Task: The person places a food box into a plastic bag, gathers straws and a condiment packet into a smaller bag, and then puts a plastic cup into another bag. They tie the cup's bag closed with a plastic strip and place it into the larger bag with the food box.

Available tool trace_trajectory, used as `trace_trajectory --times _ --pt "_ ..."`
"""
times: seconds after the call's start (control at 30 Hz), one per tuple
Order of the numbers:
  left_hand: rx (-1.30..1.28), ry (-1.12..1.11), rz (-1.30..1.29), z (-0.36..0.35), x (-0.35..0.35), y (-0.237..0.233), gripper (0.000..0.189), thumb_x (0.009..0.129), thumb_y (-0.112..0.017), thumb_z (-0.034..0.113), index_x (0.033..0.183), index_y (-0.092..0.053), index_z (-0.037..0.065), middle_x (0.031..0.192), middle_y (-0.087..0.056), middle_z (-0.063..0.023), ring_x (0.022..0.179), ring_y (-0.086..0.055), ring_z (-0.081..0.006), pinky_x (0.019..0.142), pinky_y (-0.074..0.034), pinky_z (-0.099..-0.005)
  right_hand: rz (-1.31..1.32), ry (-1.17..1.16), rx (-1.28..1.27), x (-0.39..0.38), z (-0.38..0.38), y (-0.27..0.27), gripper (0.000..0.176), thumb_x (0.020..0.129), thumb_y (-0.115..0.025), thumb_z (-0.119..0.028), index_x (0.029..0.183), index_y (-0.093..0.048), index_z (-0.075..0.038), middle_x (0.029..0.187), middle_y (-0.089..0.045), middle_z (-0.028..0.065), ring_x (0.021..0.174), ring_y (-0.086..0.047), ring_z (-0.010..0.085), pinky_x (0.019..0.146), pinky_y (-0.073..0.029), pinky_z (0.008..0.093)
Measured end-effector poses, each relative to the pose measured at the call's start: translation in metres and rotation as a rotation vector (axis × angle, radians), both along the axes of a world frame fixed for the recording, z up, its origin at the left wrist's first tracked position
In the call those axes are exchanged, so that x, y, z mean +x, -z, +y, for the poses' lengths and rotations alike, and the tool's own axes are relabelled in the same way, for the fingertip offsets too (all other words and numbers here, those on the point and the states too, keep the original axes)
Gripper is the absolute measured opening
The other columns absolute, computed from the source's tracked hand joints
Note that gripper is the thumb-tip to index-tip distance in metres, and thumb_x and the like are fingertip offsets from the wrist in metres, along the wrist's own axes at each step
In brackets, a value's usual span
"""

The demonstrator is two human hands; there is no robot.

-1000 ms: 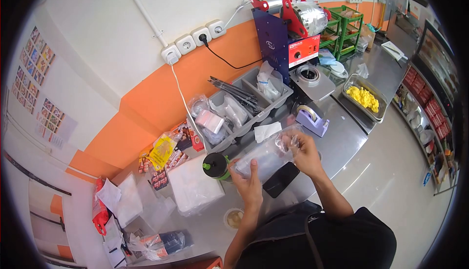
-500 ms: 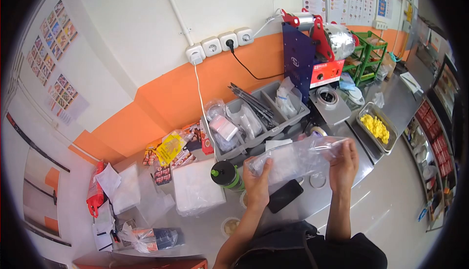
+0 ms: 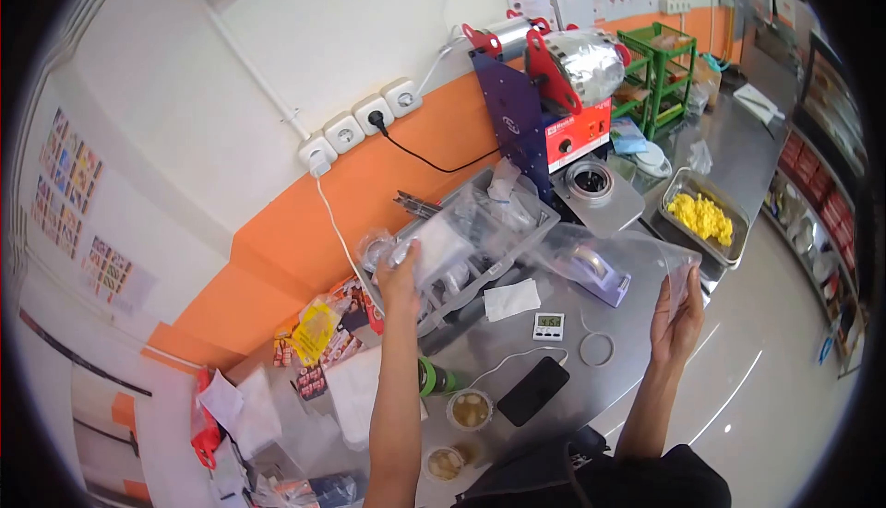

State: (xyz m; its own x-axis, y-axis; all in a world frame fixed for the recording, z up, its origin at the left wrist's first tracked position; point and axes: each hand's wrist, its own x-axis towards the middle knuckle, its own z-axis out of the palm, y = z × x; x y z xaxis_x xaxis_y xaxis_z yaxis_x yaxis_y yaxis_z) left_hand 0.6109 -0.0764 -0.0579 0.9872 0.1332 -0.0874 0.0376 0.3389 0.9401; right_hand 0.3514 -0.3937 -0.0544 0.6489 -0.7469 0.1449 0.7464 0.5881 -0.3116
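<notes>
My left hand (image 3: 399,277) is closed on a clear plastic packet with white contents (image 3: 443,248), held over the grey divided bin (image 3: 494,277). From there a long clear plastic bag (image 3: 637,250) stretches to the right, passing above a purple tape dispenser (image 3: 604,282). Its far end is pinched in my right hand (image 3: 676,319), near the counter's front edge. Beneath the stretched plastic lie a folded white paper (image 3: 511,300) and a small white digital timer (image 3: 548,326). A black phone (image 3: 533,391) rests closer to my body.
Two cups (image 3: 470,409) stand by the phone, beside a green and black bottle (image 3: 436,379) partly behind my left arm. A red and blue sealing machine (image 3: 572,139) is at the back. On the right sits a metal tray (image 3: 665,199) of yellow food.
My left hand has moved left and up over the grey bin with the packet. My right hand is lower and slightly right, and the plastic now spans a wider gap. The view has shifted.
</notes>
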Motion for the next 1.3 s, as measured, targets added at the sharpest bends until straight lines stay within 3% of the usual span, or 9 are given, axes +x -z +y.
trace_trajectory --times 0.2,0.4,0.57,0.77,0.83,0.93,1.07,1.23,1.3 --pt "0.572 -0.395 0.056 0.033 0.081 0.087 0.062 0.078 -0.079 0.0 0.132 -0.049 0.002 0.126 -0.058 -0.0127 0.114 -0.059 -0.0232 0.096 -0.051 -0.0359 0.129 -0.064 -0.173 -0.009 -0.002 0.003 0.014 0.097 -0.061 -0.007 0.111 -0.057 -0.003 0.097 -0.068 0.0074 0.086 -0.066 0.0116 0.078 -0.053 0.028" --pt "1.287 -0.526 0.206 0.034 0.102 0.121 0.084 0.085 -0.074 0.032 0.15 -0.03 0.001 0.124 -0.059 -0.0337 0.12 -0.057 -0.0441 0.104 -0.045 -0.0493 0.277 -0.124 -0.34 -0.011 0.014 0.011 0.035 0.084 -0.074 -0.007 0.113 -0.054 -0.002 0.086 -0.063 0.0067 0.076 -0.063 0.0182 0.073 -0.05 0.0337" --pt "1.669 -0.342 0.1 0.012 0.107 0.129 0.063 0.086 -0.069 0.042 0.131 -0.046 0.003 0.117 -0.063 -0.0255 0.11 -0.06 -0.0396 0.093 -0.047 -0.0536 0.48 -0.09 -0.568 -0.018 0.01 0.032 0.04 0.082 -0.073 -0.007 0.117 -0.054 0.0 0.093 -0.06 0.0098 0.081 -0.06 0.0201 0.074 -0.05 0.0369" --pt "1.232 -0.169 -0.363 -0.015 0.052 0.053 0.041 0.074 -0.077 0.041 0.077 -0.073 0.001 0.107 -0.065 -0.026 0.107 -0.059 -0.041 0.089 -0.046 -0.0546 0.445 -0.104 -0.743 0.011 0.019 0.042 0.046 0.086 -0.069 -0.007 0.129 -0.054 0.001 0.118 -0.061 0.0163 0.101 -0.06 0.027 0.089 -0.051 0.0432" --pt "0.971 -0.038 -0.792 -0.041 -0.006 0.027 0.047 0.075 -0.078 0.041 0.095 -0.065 0.0 0.1 -0.062 -0.0231 0.093 -0.058 -0.0402 0.082 -0.048 -0.0489 0.412 -0.149 -0.859 0.021 0.039 0.034 0.045 0.086 -0.069 -0.008 0.128 -0.055 0.0 0.117 -0.061 0.0165 0.101 -0.06 0.0271 0.09 -0.051 0.0438" --pt "0.261 0.7 -0.575 -0.037 -0.141 -0.038 0.038 0.1 -0.058 0.039 0.105 -0.058 0.002 0.098 -0.061 -0.0142 0.082 -0.059 -0.0223 0.071 -0.048 -0.0384 0.35 -0.21 -0.988 0.025 0.064 0.023 0.045 0.085 -0.07 -0.01 0.127 -0.056 -0.001 0.117 -0.061 0.0169 0.101 -0.06 0.0272 0.091 -0.05 0.0447" --pt "-0.184 0.852 -0.488 -0.038 -0.245 0.017 0.046 0.109 -0.035 0.039 0.109 -0.055 -0.002 0.094 -0.057 -0.0072 0.084 -0.055 -0.0172 0.08 -0.047 -0.0342 0.256 -0.276 -1.122 0.014 0.084 0.004 0.044 0.085 -0.071 -0.013 0.125 -0.059 -0.002 0.116 -0.062 0.0174 0.101 -0.059 0.0274 0.092 -0.049 0.0459" --pt "-0.802 0.904 -0.567 0.016 -0.315 0.06 0.036 0.098 -0.064 0.033 0.089 -0.06 -0.002 0.075 -0.057 -0.0058 0.073 -0.061 -0.0186 0.081 -0.056 -0.0361 0.128 -0.34 -1.317 -0.001 0.094 -0.03 0.043 0.084 -0.073 -0.016 0.123 -0.062 -0.004 0.116 -0.062 0.018 0.101 -0.058 0.0277 0.093 -0.047 0.0474" --pt "-0.56 0.798 -0.481 0.061 -0.336 0.058 0.028 0.089 -0.074 0.023 0.092 -0.06 -0.001 0.078 -0.059 -0.0067 0.073 -0.063 -0.0192 0.079 -0.057 -0.0362 0.066 -0.349 -1.389 -0.005 0.094 -0.046 0.042 0.083 -0.074 -0.017 0.122 -0.063 -0.004 0.116 -0.062 0.0183 0.101 -0.058 0.0278 0.094 -0.047 0.048"
